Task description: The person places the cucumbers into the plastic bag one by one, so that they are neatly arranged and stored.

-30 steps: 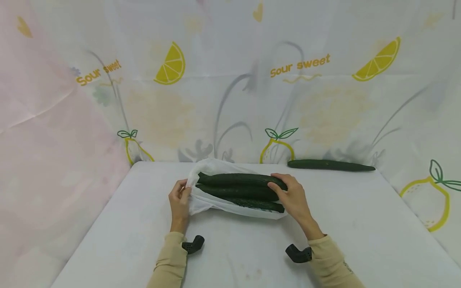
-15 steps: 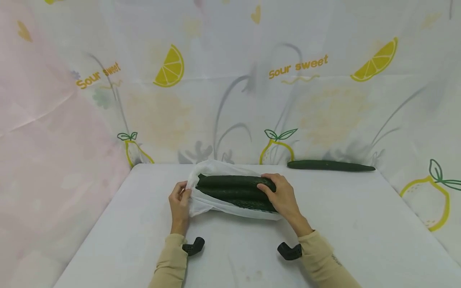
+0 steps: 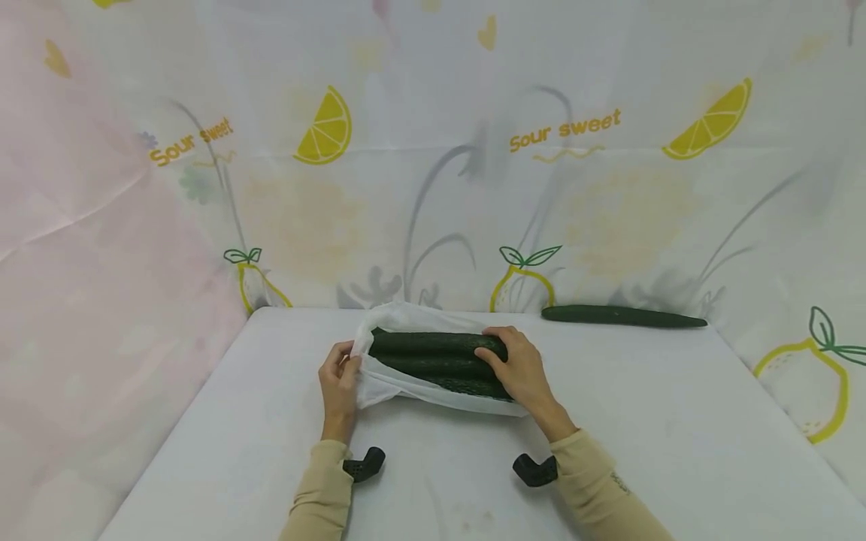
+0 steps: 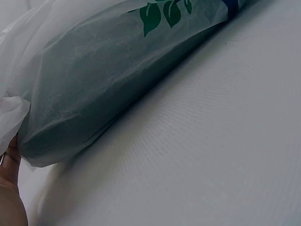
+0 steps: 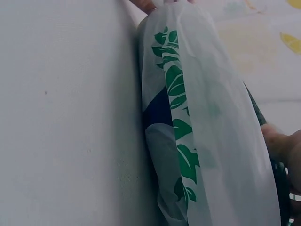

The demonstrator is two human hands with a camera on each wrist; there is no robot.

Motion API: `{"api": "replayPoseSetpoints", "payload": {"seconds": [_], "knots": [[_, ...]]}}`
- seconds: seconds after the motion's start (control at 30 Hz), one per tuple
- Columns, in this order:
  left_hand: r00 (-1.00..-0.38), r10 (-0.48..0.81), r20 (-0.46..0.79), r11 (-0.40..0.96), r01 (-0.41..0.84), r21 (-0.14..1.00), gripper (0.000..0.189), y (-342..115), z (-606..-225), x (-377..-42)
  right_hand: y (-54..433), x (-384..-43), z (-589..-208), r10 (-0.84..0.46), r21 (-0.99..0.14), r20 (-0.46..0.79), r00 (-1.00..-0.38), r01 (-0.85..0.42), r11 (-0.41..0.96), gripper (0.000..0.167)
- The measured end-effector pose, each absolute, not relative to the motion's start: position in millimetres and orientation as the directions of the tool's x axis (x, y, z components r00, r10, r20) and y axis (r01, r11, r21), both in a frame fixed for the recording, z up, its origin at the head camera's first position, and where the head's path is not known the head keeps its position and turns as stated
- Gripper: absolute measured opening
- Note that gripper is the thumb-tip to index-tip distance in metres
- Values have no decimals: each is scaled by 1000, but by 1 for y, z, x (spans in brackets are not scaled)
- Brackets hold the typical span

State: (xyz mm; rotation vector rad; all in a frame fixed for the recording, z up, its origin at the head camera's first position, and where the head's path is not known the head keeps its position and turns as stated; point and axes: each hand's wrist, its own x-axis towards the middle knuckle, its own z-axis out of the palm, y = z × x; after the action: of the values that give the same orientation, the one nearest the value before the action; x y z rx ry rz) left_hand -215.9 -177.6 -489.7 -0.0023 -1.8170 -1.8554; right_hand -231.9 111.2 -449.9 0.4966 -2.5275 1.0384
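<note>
Three dark green cucumbers [image 3: 433, 364] lie side by side in a white plastic bag [image 3: 433, 391], partly inside it, in the middle of the table. At the bag's left end, my left hand [image 3: 338, 383] pinches its edge between thumb and fingers. My right hand [image 3: 524, 372] grips the right end of the cucumbers, thumb in front and fingers over the far side. Green leaf print shows on the side of the bag [image 5: 188, 141] in the right wrist view. In the left wrist view, cucumbers show dimly through the thin film, and little of my left hand [image 4: 10, 188] is visible.
Another long cucumber [image 3: 622, 315] lies by itself along the back right edge of the white table [image 3: 643, 421]. A printed cloth backdrop [image 3: 419, 195] hangs right behind the table. Black devices are strapped at both wrists.
My right hand has moved left, pushing the cucumbers further into the left end of the bag. My left hand stays on the bag's edge, nearly still.
</note>
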Motion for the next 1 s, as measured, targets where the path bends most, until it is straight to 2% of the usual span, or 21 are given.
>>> {"api": "replayPoseSetpoints", "payload": {"seconds": [0.4, 0.6, 1.0], "knots": [[-845, -388, 369, 83, 367, 927, 20, -177, -498, -219, 106, -237, -453, -197, -545, 509, -838, -491, 680, 37], [-842, -392, 371, 87, 368, 926, 20, -176, -496, -219, 107, -238, -450, -192, -551, 496, -847, -477, 684, 35], [-856, -387, 343, 52, 351, 935, 20, -175, -488, -215, 113, -235, -444, -300, -488, 477, -826, -533, 691, 36]]}}
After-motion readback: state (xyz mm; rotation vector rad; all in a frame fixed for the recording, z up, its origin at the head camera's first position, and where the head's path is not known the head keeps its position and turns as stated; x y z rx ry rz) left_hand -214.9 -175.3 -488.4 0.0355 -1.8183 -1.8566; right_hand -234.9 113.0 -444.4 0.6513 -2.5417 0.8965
